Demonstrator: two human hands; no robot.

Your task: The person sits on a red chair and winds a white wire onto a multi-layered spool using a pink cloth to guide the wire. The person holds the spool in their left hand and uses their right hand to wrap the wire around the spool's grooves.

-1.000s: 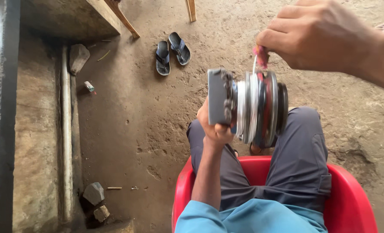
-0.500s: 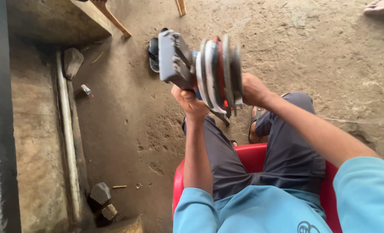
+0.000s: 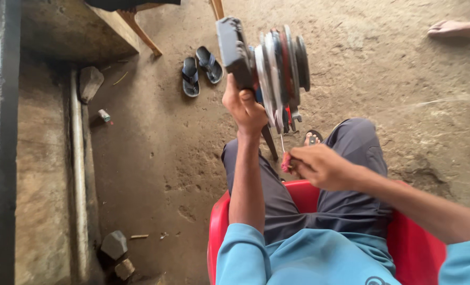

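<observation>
The fingers of the left hand (image 3: 244,108) are wrapped tight around the lower part of a grey handled reel (image 3: 264,63) of stacked metal discs, lifting it upright in the air above the person's knees. A thin line (image 3: 282,143) runs down from the reel to the right hand (image 3: 316,166), whose fingers are pinched shut on a small red piece (image 3: 286,162) at the line's lower end, just over the lap. The person sits in a red plastic chair (image 3: 216,232), in grey trousers and a blue shirt. On the dirt floor (image 3: 155,153) beyond lies a pair of dark sandals (image 3: 200,71), near a wooden leg (image 3: 140,31). A pale pipe (image 3: 76,174) runs along the concrete ledge at left, with stones (image 3: 113,245) at its foot.
</observation>
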